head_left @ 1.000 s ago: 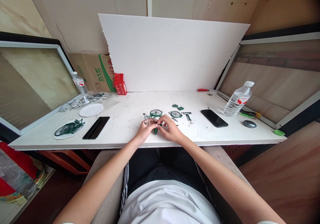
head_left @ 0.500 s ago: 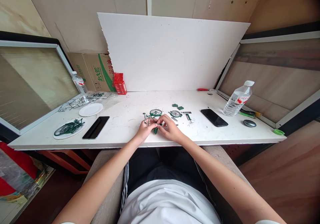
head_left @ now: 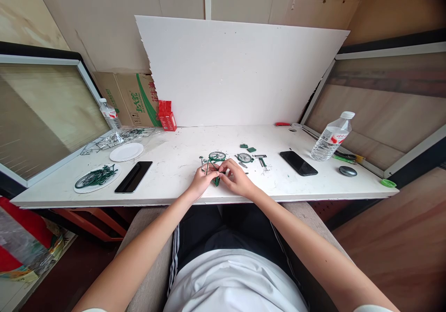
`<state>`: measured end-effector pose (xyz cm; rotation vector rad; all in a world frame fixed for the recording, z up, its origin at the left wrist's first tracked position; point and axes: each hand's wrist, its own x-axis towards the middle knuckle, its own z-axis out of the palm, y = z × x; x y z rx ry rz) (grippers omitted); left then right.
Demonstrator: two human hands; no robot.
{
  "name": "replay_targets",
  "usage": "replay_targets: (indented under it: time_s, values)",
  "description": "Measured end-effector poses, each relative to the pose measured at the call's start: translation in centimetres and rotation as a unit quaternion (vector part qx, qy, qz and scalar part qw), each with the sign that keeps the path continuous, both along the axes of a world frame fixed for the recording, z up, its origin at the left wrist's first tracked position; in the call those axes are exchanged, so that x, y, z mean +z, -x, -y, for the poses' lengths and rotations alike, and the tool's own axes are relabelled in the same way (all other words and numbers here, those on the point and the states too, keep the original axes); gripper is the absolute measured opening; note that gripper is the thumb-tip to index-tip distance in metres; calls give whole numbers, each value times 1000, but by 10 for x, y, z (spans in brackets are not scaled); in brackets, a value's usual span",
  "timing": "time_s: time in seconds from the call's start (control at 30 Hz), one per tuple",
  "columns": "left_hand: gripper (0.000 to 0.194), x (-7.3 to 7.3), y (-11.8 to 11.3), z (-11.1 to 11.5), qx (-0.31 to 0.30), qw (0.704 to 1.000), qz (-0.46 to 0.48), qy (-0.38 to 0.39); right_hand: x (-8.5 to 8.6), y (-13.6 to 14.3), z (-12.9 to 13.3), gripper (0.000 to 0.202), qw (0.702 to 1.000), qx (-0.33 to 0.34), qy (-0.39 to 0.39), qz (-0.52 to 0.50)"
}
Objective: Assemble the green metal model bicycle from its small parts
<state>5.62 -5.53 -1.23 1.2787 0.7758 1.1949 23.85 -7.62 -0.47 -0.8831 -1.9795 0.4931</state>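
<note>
Near the table's front edge both my hands meet around a green model bicycle frame (head_left: 216, 181), which they partly hide. My left hand (head_left: 202, 180) is closed on the frame from the left. Pinching at the same frame from the right is my right hand (head_left: 236, 177); any small part between its fingertips is hidden. A spoked model wheel (head_left: 217, 156) lies or stands just beyond my fingers; whether it is joined to the frame I cannot tell. To the right lie another spoked wheel (head_left: 244, 157), a T-shaped green part (head_left: 262, 163) and two small green pieces (head_left: 251, 150).
Left are a dark phone (head_left: 134, 177), a white plate (head_left: 78, 189) bearing green bicycle parts, a second plate (head_left: 126, 152) and part sprues (head_left: 101, 145). Right are a black phone (head_left: 298, 163), a water bottle (head_left: 331, 137) and a grey oval object (head_left: 348, 171). A white board (head_left: 240, 75) stands behind.
The view has shifted very slightly. My hands keep nearly the same hold on the bicycle frame, and the loose parts lie where they were.
</note>
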Motion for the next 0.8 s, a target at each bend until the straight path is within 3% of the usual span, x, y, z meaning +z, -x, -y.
replay_targets:
  time_s: [0.4,0.8]
  values:
    - [19,-3,-1,-1,5,1000,2,1,-4,-1,-3,10,1000,5,2,-5]
    - [18,6,0,4,-2,1000,-14,-9,-5,-2,-3,10,1000,5,3,1]
